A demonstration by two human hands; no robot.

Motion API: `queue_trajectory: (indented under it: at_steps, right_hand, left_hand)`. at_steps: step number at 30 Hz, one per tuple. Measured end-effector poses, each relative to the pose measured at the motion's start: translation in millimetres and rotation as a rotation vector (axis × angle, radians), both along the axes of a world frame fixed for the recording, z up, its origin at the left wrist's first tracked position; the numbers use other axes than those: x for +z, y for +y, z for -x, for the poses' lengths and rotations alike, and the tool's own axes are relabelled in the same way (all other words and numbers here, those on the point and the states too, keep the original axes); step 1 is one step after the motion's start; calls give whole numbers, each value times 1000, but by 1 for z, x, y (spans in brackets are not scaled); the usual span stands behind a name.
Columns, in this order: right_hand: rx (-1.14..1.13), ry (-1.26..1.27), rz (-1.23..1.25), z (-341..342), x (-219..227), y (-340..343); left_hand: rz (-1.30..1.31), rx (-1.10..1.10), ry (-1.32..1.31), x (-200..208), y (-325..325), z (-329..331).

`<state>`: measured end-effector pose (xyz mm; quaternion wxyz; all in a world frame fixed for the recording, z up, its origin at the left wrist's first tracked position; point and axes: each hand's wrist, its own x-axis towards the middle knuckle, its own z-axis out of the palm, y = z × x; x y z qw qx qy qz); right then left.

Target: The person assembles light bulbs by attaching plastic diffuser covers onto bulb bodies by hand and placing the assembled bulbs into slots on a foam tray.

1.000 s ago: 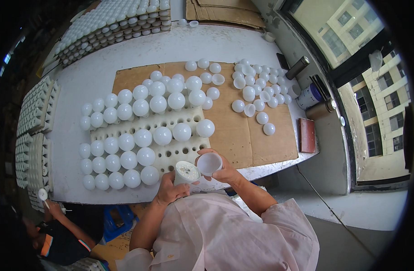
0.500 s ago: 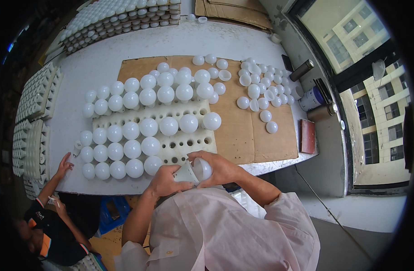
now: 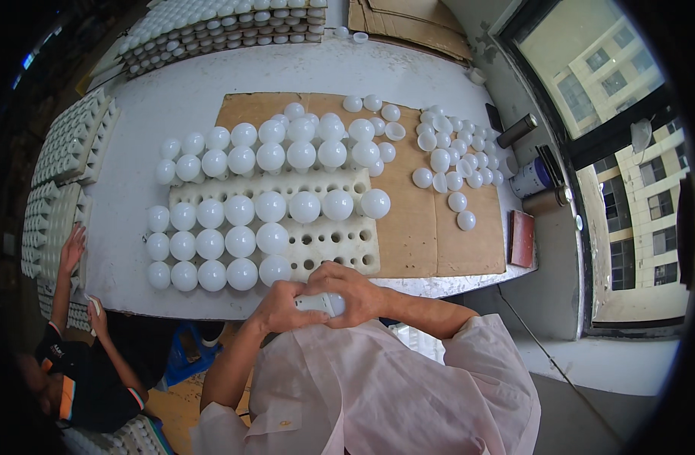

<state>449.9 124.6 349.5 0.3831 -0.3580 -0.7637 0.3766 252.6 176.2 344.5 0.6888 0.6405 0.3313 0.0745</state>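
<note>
Close in front of my body, both hands are closed on one white light bulb (image 3: 311, 302). My left hand (image 3: 278, 309) grips its body, and my right hand (image 3: 349, 294) wraps round the end with the dome cover (image 3: 336, 305). The dome lines up with the body; whether it is fully seated I cannot tell. Just beyond my hands lies a pale foam tray (image 3: 336, 249) with rows of holes. Round white bulbs (image 3: 241, 243) stand in rows on and beside it, and several holes at its near right are bare.
Loose dome covers (image 3: 440, 159) lie on a cardboard sheet (image 3: 408, 243). Along the right wall are a red-brown box (image 3: 521, 238), a tin (image 3: 531, 178) and flasks (image 3: 518, 130). Stacked trays (image 3: 74, 140) stand at left, where a co-worker's hand (image 3: 73, 246) reaches. Bulb-filled trays (image 3: 226, 30) sit farther back.
The dome cover, tilted against the bulb's body before, is now in line with it, and my hands have come together round it. The co-worker's hand has moved up beside the stacked trays.
</note>
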Motion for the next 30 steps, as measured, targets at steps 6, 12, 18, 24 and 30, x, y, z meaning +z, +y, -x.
queue_trajectory:
  at_steps: [6,12,18,24,30]
  right_hand:
    - [-5,97,-8,10,-9,1]
    - [-143,128,138,21,-19,-10]
    - [-660,-32,180,-18,-36,3]
    - [-629,-515,-29,-1,-65,53]
    - [-698,-564,-82,26,-70,44]
  left_hand:
    - [-125,-55,35,-3,5,8]
    - [-14,-131,166,3,14,18]
    - [-140,158,130,11,18,66]
    - [-136,646,-88,20,64,132]
    - [-392,1233,27,-33,150,221]
